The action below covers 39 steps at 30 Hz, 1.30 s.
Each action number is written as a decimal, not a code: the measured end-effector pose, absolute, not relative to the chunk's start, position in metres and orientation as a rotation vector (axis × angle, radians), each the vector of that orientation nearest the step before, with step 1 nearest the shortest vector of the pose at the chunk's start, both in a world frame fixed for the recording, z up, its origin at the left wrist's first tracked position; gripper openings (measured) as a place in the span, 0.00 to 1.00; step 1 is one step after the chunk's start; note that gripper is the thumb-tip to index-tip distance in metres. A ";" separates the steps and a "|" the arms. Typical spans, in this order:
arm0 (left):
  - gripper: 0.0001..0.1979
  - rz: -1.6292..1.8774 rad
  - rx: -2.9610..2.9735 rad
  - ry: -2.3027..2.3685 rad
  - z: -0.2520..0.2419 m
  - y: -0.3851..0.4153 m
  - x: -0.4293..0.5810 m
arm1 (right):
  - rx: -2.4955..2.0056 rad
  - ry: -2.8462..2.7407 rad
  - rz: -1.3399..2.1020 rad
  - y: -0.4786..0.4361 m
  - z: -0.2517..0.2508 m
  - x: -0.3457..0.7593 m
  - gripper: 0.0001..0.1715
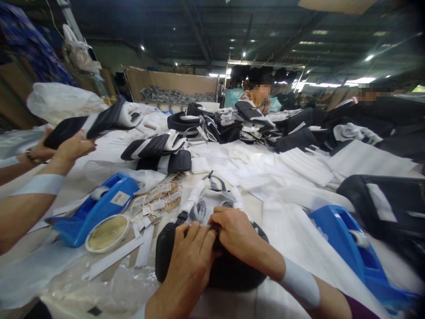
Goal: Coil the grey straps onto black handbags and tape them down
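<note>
Left grip (194, 254): fingers bent over the black bag (239, 272); whether they clasp anything cannot be told.
Right grip (234, 228): on the bag's top, fingertips partly hidden; its hold is equally unclear.
Black bag: on the surface (254, 212) before the person, its middle covered by both hands.
White-wrapped straps (190, 200): just behind the hands.
Blue dispensers: one left (96, 208), one right (352, 248).
Co-worker's hand (75, 145): left, grasping a folded black piece (108, 122); body cut off.
Far pile (229, 119): black and white, items hard to separate.
</note>
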<state>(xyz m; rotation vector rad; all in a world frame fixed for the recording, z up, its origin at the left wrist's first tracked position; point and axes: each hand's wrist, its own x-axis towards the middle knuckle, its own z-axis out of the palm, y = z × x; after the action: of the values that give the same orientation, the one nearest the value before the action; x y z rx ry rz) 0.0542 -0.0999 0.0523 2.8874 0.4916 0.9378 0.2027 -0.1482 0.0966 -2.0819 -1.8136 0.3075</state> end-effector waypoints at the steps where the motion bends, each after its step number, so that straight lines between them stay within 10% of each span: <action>1: 0.07 0.949 2.888 0.490 0.052 -0.100 0.054 | -2.068 -1.809 0.313 -0.148 0.096 0.203 0.10; 15: 0.22 1.015 2.989 0.557 0.051 -0.092 0.051 | -1.942 -1.865 0.384 -0.163 0.102 0.203 0.14; 30: 0.08 0.783 3.040 0.445 0.052 -0.083 0.057 | -1.752 -0.931 0.835 -0.199 0.076 0.301 0.08; 39: 0.11 0.843 3.049 0.455 0.053 -0.087 0.057 | -1.669 -1.245 0.938 -0.235 0.068 0.284 0.27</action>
<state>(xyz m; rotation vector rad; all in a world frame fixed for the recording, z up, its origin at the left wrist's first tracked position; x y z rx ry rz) 0.0569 -0.0874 0.0532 3.0495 0.4550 0.8426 0.2841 -0.2352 0.0684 -1.6691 -1.2453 0.9375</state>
